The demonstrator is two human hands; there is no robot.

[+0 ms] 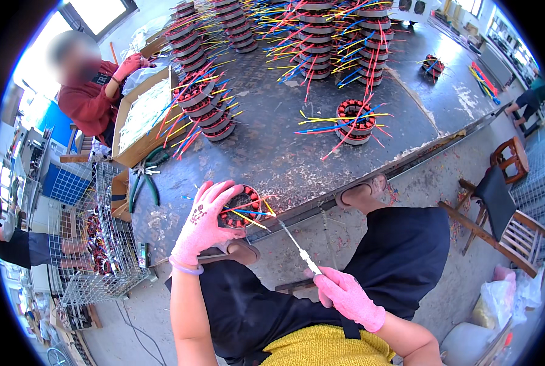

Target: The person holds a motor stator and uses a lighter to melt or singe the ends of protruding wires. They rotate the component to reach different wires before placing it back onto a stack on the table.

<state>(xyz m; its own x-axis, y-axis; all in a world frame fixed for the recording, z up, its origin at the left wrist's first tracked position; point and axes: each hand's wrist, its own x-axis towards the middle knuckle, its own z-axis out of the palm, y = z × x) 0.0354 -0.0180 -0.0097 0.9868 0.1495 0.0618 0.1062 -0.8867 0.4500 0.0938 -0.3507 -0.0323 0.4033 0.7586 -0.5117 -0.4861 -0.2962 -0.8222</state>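
Note:
At the table's near edge my left hand [202, 222], in a pink glove, is closed around a motor stator [228, 218] with red windings. Yellow, blue and red lead wires [254, 213] stick out of it to the right. My right hand [349, 296], also gloved in pink, grips a soldering iron [309, 262] by its white handle. The iron's thin metal shaft slants up and left, its tip close to the lead ends; whether they touch I cannot tell. Another stator [356, 122] with spread leads sits on the dark table [272, 152].
Tall stacks of stators [315, 43] stand at the back, a shorter stack [208, 110] nearer left. Green-handled pliers [143, 180] lie by a cardboard box [144, 116]. A co-worker [89, 91] sits left, beyond a wire basket [96, 244]. A chair [498, 207] stands right.

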